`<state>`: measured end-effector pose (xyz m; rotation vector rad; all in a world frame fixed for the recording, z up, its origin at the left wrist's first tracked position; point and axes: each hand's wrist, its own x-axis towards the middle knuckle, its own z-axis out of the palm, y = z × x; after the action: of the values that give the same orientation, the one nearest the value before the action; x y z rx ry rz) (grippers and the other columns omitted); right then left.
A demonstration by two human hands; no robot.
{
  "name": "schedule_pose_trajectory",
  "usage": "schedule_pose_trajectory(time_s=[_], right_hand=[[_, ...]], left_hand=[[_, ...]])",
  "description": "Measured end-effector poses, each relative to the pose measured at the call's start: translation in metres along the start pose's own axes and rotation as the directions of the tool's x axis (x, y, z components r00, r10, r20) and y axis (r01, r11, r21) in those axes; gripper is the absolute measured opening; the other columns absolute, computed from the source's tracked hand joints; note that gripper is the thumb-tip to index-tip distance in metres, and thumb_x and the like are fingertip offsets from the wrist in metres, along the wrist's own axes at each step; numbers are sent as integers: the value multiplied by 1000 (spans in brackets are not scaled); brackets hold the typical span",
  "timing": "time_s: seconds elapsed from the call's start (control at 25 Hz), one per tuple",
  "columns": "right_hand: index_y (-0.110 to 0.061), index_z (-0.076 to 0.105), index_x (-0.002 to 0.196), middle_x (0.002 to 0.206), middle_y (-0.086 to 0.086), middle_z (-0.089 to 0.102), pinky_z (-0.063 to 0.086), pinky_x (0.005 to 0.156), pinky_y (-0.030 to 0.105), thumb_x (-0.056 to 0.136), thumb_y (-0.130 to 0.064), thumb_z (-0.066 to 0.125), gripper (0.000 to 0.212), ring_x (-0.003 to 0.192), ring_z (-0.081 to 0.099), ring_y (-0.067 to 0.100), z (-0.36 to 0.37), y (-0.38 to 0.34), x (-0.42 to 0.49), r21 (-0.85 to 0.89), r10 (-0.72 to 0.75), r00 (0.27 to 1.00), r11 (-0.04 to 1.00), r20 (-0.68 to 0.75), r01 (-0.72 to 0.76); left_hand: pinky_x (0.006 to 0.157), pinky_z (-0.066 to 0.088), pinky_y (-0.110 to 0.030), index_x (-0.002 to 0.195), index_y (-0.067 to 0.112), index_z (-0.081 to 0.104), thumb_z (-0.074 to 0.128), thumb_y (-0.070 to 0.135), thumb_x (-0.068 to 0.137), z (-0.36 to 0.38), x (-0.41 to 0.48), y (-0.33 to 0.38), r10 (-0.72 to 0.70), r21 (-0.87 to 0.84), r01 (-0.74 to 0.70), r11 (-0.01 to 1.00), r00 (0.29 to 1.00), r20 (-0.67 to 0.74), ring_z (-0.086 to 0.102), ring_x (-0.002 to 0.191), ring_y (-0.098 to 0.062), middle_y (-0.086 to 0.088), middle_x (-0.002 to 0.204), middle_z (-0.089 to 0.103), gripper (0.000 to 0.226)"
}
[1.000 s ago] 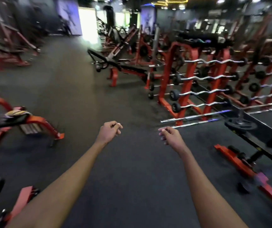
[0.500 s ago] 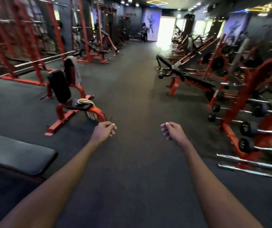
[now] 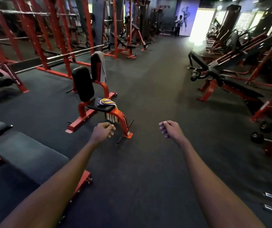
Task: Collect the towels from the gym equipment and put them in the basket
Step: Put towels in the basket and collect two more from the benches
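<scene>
The left hand (image 3: 103, 131) and the right hand (image 3: 169, 130) reach out ahead, fingers loosely curled and holding nothing, just as a second ago. What has changed is the view around them. It has swung left, so the barbells (image 3: 257, 137) that filled the right side are now at the edge. The red seat (image 3: 123, 119), which sat far off to the left, now stands just beyond the left hand. A striped towel (image 3: 106, 102) lies bunched on its padded surface (image 3: 101, 109), with one end hanging off the front. Behind it a grey towel (image 3: 102, 68) hangs over a second backrest (image 3: 94, 65). No basket is in view. By my judgement the person is closing on the striped towel, with the left hand nearest it and nothing picked up yet
</scene>
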<state>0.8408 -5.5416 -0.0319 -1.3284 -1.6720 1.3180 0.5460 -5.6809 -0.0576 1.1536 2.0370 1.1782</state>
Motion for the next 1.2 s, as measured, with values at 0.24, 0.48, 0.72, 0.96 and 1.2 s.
schedule_pose_trajectory(time_s=[0.24, 0.48, 0.72, 0.96, 1.2], right_hand=[[-19, 64, 88, 75, -2, 61, 38, 40, 15, 103, -14, 42, 28, 56, 51, 8, 51, -19, 157, -36, 18, 996, 999, 83, -15], [-19, 63, 86, 74, -3, 59, 37, 38, 13, 104, -15, 41, 29, 54, 50, 7, 100, -45, 331, -40, 0, 988, 999, 154, 7], [-18, 63, 84, 72, -1, 59, 36, 38, 16, 102, -12, 41, 29, 54, 49, 9, 197, -77, 486, -50, 17, 960, 999, 279, -3], [-15, 65, 89, 72, -2, 60, 37, 41, 18, 101, -13, 41, 27, 54, 49, 8, 315, -87, 624, -96, 42, 940, 995, 338, -10], [-18, 64, 81, 71, -1, 60, 38, 38, 16, 100, -11, 41, 31, 53, 50, 9, 403, -97, 738, -136, 125, 936, 987, 328, -84]], left_hand=[[56, 46, -24, 82, 11, 73, 56, 19, 94, -14, 135, -25, -45, 7, 45, 999, 997, -58, 60, 56, -12, -7, 69, 72, 23], [48, 43, -16, 77, 14, 70, 54, 13, 95, -20, 276, -43, -88, -5, 88, 996, 988, -131, 57, 52, -12, -5, 64, 68, 24], [53, 47, -16, 84, 8, 72, 55, 9, 94, -57, 397, -77, -174, -26, 173, 985, 958, -228, 56, 45, 0, -6, 67, 68, 20], [45, 42, -13, 83, 8, 72, 54, 12, 94, -113, 553, -131, -248, -99, 229, 968, 930, -270, 55, 50, -10, -8, 67, 66, 21], [54, 45, -27, 82, 6, 71, 55, 12, 94, -149, 682, -160, -285, -147, 255, 956, 925, -252, 57, 56, -16, -7, 67, 66, 21]])
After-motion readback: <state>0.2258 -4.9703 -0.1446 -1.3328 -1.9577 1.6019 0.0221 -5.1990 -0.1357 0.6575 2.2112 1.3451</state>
